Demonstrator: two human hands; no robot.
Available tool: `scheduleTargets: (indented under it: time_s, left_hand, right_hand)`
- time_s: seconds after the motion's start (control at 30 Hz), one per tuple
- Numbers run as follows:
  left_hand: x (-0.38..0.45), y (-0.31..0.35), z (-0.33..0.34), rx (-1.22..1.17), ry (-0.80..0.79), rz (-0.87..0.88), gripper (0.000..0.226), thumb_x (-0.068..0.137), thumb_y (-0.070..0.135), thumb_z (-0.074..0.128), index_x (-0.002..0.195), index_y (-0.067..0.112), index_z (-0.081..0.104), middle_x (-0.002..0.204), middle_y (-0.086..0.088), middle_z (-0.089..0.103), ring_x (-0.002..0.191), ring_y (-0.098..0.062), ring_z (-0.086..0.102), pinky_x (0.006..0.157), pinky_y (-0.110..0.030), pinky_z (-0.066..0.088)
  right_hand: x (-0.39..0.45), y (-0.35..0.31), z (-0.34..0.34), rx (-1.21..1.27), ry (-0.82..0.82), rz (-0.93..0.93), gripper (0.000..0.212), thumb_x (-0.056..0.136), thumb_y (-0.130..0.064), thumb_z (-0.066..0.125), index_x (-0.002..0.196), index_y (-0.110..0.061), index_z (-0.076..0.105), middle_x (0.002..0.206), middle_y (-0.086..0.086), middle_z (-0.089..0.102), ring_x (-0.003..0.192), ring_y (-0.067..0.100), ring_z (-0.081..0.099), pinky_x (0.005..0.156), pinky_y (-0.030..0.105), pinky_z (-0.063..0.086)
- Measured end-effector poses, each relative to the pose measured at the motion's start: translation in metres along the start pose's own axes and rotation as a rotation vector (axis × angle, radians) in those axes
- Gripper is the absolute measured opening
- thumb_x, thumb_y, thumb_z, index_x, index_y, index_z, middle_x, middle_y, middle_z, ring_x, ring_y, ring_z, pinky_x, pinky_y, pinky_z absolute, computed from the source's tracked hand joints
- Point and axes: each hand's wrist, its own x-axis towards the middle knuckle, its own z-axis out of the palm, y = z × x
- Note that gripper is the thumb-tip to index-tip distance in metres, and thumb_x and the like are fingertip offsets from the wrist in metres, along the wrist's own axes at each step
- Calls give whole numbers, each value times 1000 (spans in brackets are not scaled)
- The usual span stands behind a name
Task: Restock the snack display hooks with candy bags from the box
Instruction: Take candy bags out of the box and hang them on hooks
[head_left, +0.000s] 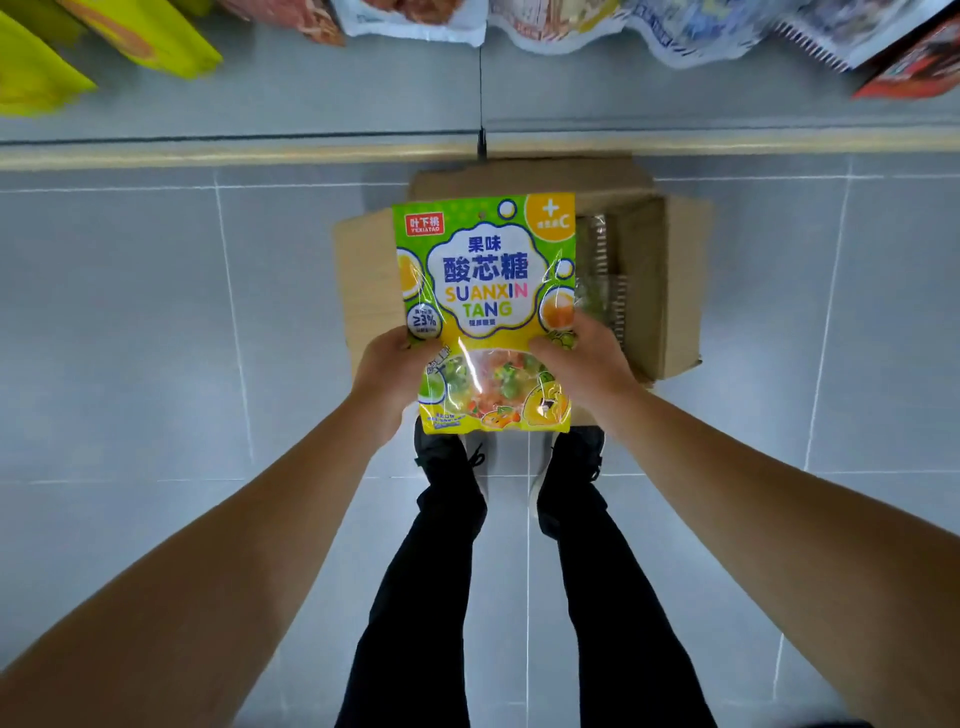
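Fingers of the left hand (388, 375) and right hand (581, 358) curl round the lower side edges of a green-and-yellow plastic candy bag (485, 291), held upright at the centre of the frame. Behind it an open brown cardboard box (649, 270) sits on the grey tiled floor (156, 322), with more clear bags (597, 270) inside, while bright hanging snack packets (415, 18) line the top edge.

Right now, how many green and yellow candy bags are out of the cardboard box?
1: the green and yellow candy bag, held by both hands above the open cardboard box. More bags inside the box are partly hidden.
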Motion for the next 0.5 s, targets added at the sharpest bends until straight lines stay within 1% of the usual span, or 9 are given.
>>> scheduleTargets:
  time_s: [0.07, 0.1, 0.13, 0.2, 0.3, 0.33, 0.4, 0.43, 0.5]
  left_hand:
    - [-42, 20, -11, 11, -23, 37, 14, 70, 27, 67, 82, 21, 71, 75, 3, 67, 80, -21, 63, 76, -37, 50]
    - [-62, 27, -15, 12, -45, 54, 6, 77, 22, 67, 81, 20, 70, 74, 6, 66, 78, -18, 61, 74, -35, 49]
    - [-78, 33, -19, 13, -66, 79, 5, 80, 19, 67, 83, 20, 71, 76, 7, 68, 80, -17, 63, 76, -36, 50]
    - [-114, 46, -26, 14, -114, 125, 10, 80, 21, 69, 89, 20, 72, 86, 3, 72, 88, -19, 68, 83, -41, 54]
    - [-167, 67, -34, 54, -151, 181, 13, 82, 19, 70, 95, 19, 72, 88, 2, 71, 86, -17, 66, 87, -45, 55]
    - [-177, 70, -33, 62, -153, 184, 16, 79, 22, 71, 95, 18, 72, 89, 0, 71, 88, -18, 67, 88, -48, 55]
    - [-216, 80, -40, 75, -163, 219, 18, 71, 27, 70, 87, 19, 73, 92, -3, 72, 91, -22, 67, 88, -52, 54]
    - [-230, 81, -40, 74, -161, 227, 15, 71, 27, 70, 83, 20, 72, 92, -5, 71, 91, -22, 66, 88, -53, 53]
    - [-260, 81, -38, 65, -137, 243, 6, 73, 23, 71, 79, 22, 72, 92, -5, 72, 93, -25, 68, 88, -54, 53]
  right_hand:
    - [-37, -21, -13, -10, 7, -9, 23, 83, -27, 66, 107, -25, 64, 74, -2, 63, 56, 13, 53, 53, 24, 41]
    - [-57, -30, -20, -15, 10, -16, 20, 84, -25, 67, 103, -26, 65, 74, -2, 62, 58, 13, 53, 54, 24, 41]
    - [-74, -38, -26, -16, 18, -39, 15, 84, -24, 67, 98, -27, 66, 74, -2, 62, 61, 15, 54, 54, 24, 41]
    - [-113, -52, -39, -17, 39, -67, 10, 84, -22, 67, 91, -29, 65, 75, 0, 63, 65, 17, 55, 56, 24, 41]
    - [-165, -69, -58, -20, 98, -98, 13, 84, -21, 67, 96, -23, 69, 76, -2, 66, 68, 16, 60, 56, 22, 44]
    - [-175, -70, -62, -7, 106, -102, 16, 83, -22, 67, 99, -23, 70, 78, -4, 68, 72, 15, 63, 60, 21, 47]
    - [-212, -77, -69, 28, 129, -112, 29, 77, -29, 66, 105, -24, 70, 90, -3, 72, 85, 18, 67, 75, 29, 51]
    - [-225, -78, -72, 27, 140, -112, 33, 74, -32, 65, 106, -24, 70, 94, 1, 73, 88, 20, 68, 79, 34, 53]
    - [-257, -79, -81, 28, 154, -134, 33, 73, -31, 64, 104, -22, 70, 95, 5, 73, 89, 24, 68, 83, 39, 53]
